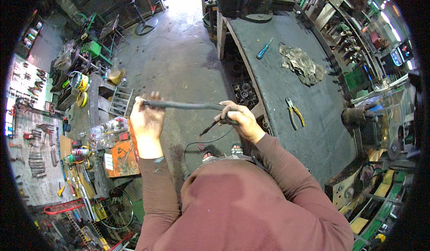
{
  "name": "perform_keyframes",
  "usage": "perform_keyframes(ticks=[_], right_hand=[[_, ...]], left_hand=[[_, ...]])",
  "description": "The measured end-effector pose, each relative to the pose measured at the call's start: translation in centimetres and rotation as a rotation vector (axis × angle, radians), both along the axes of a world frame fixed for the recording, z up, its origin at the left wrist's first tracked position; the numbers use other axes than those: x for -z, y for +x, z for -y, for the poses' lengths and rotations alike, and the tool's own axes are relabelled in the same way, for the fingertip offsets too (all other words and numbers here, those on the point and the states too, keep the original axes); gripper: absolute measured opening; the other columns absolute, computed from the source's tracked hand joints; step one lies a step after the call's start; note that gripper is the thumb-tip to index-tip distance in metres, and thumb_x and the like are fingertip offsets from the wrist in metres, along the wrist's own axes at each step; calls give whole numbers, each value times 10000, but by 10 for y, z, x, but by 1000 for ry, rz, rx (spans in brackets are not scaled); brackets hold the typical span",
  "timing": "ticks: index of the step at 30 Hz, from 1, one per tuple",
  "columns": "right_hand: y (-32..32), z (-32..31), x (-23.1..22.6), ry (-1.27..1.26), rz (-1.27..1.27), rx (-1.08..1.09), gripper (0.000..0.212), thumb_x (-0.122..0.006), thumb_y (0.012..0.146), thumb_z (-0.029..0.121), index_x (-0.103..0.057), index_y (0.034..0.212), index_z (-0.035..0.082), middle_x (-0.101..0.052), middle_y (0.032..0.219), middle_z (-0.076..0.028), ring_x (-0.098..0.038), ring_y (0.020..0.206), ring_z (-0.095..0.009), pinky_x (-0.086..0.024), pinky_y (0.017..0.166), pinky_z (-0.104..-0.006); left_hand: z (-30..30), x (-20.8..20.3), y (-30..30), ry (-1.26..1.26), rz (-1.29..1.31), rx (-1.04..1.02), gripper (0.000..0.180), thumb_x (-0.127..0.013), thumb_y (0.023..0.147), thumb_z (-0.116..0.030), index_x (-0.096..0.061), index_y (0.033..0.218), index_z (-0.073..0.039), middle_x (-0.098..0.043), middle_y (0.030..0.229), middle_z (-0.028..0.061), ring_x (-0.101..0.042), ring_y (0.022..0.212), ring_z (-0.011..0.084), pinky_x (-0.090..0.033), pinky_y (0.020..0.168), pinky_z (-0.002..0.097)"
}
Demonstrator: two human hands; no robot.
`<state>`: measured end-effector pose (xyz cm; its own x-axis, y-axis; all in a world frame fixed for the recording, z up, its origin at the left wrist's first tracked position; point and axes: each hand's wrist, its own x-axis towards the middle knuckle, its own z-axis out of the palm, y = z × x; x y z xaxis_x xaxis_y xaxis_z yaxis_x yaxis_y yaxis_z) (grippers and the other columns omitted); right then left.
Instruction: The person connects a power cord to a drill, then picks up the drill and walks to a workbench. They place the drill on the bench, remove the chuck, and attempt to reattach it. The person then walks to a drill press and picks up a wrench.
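One dark workbench (313,150), the largest thing near the person, stands along the right side. Two bare hands are raised over the floor to its left. The right hand (242,120) is curled closed around one black ribbed tube (186,105), thumb pressed on top; the left hand (148,119) pinches the tube's other end, its fingers blurred and only partly bent. The tube hangs in the air before the person's body, its long axis running nearly level from left to right, bowed slightly. One thin dark end piece (207,129) slants from the right hand down to the left. One slim cord (217,139) curves below. On the bench lie one crumpled grey rag (301,64), one pair of yellow-handled pliers (294,113) and one blue screwdriver (264,49), pointing away and rightward.
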<state>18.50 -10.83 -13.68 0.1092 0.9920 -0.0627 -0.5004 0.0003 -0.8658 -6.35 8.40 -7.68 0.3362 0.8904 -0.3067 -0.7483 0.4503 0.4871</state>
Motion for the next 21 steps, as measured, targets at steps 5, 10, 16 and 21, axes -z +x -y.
perform_keyframes(ticks=[5, 10, 16, 21], right_hand=[[12, -2, -36, 254, 995, -10, 303, -657, 869, 312, -628, 948, 21, -523, 1185, -178, -582, 1043, -314, -474, 942, -417], [11, -12, -55, 234, 1116, -173, 281, -715, 781, 220, -635, 953, 13, -516, 1196, -207, -548, 1124, -376, -459, 981, -442], [11, 8, -59, 343, 1241, 356, 261, -746, 774, 136, -699, 1011, 37, -565, 1259, -193, -636, 1059, -334, -527, 886, -398], [-2, 28, -6, -289, 70, 290, 192, -700, 956, 150, -670, 1055, -12, -635, 939, -51, -660, 798, -174, -553, 732, -314]], left_hand=[[3, 76, -58, 638, -1138, -486, 363, -649, 929, -183, -598, 1244, -9, -625, 1179, 140, -570, 1164, 322, -413, 1076, 433], [90, 27, 52, 1161, -1022, 689, 498, -731, 899, -227, -588, 1320, -3, -660, 1249, 220, -638, 1183, 301, -476, 1027, 405], [90, 49, 53, 680, -832, 596, 302, -675, 964, -165, -631, 1212, 3, -607, 816, -10, -559, 640, 74, -463, 567, 249], [92, 28, 47, 315, -548, 702, 348, -690, 954, -132, -614, 1268, -1, -516, 739, -54, -436, 554, 25, -379, 502, 222]])
